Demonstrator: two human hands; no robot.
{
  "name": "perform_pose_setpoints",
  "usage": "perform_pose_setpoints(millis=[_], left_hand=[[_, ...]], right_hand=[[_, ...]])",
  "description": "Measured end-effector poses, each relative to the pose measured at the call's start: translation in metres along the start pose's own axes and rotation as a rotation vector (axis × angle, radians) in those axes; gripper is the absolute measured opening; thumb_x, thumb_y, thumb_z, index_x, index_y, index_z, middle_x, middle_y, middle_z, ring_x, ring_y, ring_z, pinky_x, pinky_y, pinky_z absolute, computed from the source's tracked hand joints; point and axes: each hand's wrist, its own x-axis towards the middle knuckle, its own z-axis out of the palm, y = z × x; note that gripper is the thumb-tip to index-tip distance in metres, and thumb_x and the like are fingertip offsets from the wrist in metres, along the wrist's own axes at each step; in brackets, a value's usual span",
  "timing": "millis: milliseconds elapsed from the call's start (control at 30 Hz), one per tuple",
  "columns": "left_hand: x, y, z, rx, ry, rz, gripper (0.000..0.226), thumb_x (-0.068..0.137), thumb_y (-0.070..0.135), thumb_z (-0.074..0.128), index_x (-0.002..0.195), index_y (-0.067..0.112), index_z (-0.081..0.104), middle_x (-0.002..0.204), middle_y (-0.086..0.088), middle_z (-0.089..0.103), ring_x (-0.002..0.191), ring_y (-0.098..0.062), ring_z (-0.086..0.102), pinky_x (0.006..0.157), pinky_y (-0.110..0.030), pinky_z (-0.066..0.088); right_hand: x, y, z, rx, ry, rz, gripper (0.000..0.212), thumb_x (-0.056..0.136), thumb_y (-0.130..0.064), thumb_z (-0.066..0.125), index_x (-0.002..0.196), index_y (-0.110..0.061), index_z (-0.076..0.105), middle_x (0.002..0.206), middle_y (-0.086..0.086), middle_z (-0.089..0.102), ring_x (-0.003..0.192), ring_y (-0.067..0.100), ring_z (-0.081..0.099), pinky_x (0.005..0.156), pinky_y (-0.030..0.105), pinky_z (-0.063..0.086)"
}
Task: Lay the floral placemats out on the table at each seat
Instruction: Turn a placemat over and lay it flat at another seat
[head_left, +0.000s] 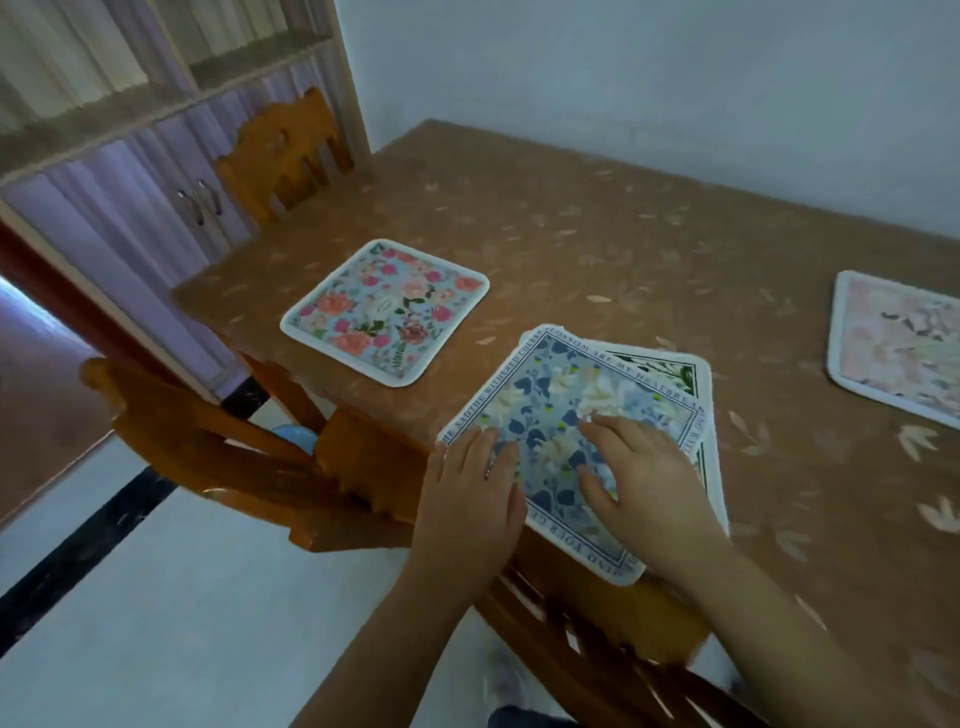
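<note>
Both hands flat on the blue mat (566, 415), at the table's (571, 244) near edge, 6 o'clock. Left hand (467, 499) lies palm down on its left corner, fingers spread, part off the edge; no pinch. Right hand (644, 478) lies on its right half, fingers splayed and slightly curled, pressing, nothing gripped as far as visible. Blue mat sits on top of a green-edged mat (691, 371), which sticks out at 1–3 o'clock of it. Pink-rose mat (384, 312) lies flat alone at 10 o'clock, in front of a chair (285, 150). Pale pink mat (898, 343) lies at 3 o'clock, cut off by the frame. Second chair (234, 447) at 8 o'clock, beside the table.
</note>
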Motion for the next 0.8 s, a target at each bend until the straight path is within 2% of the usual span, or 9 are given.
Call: perform_pose_setpoints(millis=[133,267,500,567,667,733,800], left_hand=[[0.02,-0.02,0.012,-0.068,-0.096,0.125,0.031,0.075,0.012,0.069,0.103,0.001,0.063,0.108,-0.02,0.064,0.106,-0.035,0.057,0.089,-0.054,0.046],[0.041,-0.041,0.022,-0.133,-0.169,0.224,0.035,0.076,0.011,0.069,0.108,0.001,0.061,0.113,-0.019,0.062,0.109,-0.034,0.055,0.093,-0.054,0.043],[0.063,-0.087,0.045,-0.197,-0.251,0.467,0.036,0.072,0.014,0.073,0.105,0.005,0.063,0.108,-0.014,0.065,0.104,-0.031,0.059,0.09,-0.051,0.044],[0.068,-0.098,0.059,-0.205,-0.298,0.514,0.036,0.073,0.015,0.072,0.107,0.004,0.062,0.11,-0.015,0.064,0.107,-0.032,0.057,0.091,-0.051,0.043],[0.069,-0.104,0.081,-0.172,-0.473,0.604,0.042,0.086,0.028,0.057,0.123,0.008,0.051,0.129,-0.012,0.052,0.123,-0.027,0.042,0.103,-0.045,0.031],[0.069,-0.106,0.097,-0.13,-0.55,0.666,0.047,0.092,0.037,0.043,0.133,0.015,0.039,0.139,-0.005,0.04,0.131,-0.021,0.028,0.108,-0.039,0.019],[0.068,-0.108,0.112,-0.098,-0.579,0.717,0.049,0.092,0.041,0.039,0.136,0.018,0.034,0.141,-0.002,0.037,0.132,-0.019,0.024,0.109,-0.037,0.015]], right_hand=[[0.0,-0.012,0.012,-0.029,-0.024,0.085,0.038,0.077,-0.015,0.069,0.112,-0.004,0.059,0.112,0.015,0.064,0.106,0.033,0.058,0.089,0.051,0.048],[0.002,-0.028,0.018,-0.105,-0.011,0.214,0.038,0.074,-0.019,0.072,0.109,-0.007,0.061,0.108,0.012,0.066,0.102,0.031,0.061,0.086,0.048,0.049],[0.001,-0.059,0.045,-0.172,-0.006,0.456,0.042,0.07,-0.023,0.075,0.108,-0.008,0.062,0.106,0.012,0.067,0.1,0.031,0.062,0.084,0.05,0.051],[0.002,-0.06,0.06,-0.184,-0.069,0.483,0.047,0.075,-0.027,0.069,0.117,-0.01,0.055,0.119,0.013,0.061,0.111,0.031,0.055,0.093,0.049,0.044],[0.003,-0.054,0.083,-0.161,-0.254,0.504,0.054,0.09,-0.037,0.046,0.137,-0.017,0.029,0.147,0.007,0.031,0.135,0.024,0.024,0.11,0.046,0.018],[0.006,-0.047,0.094,-0.161,-0.313,0.513,0.055,0.091,-0.038,0.042,0.14,-0.019,0.023,0.15,0.005,0.025,0.137,0.022,0.018,0.111,0.045,0.013],[0.009,-0.038,0.103,-0.162,-0.353,0.502,0.055,0.091,-0.039,0.042,0.139,-0.02,0.023,0.15,0.005,0.025,0.136,0.022,0.018,0.111,0.044,0.013]])
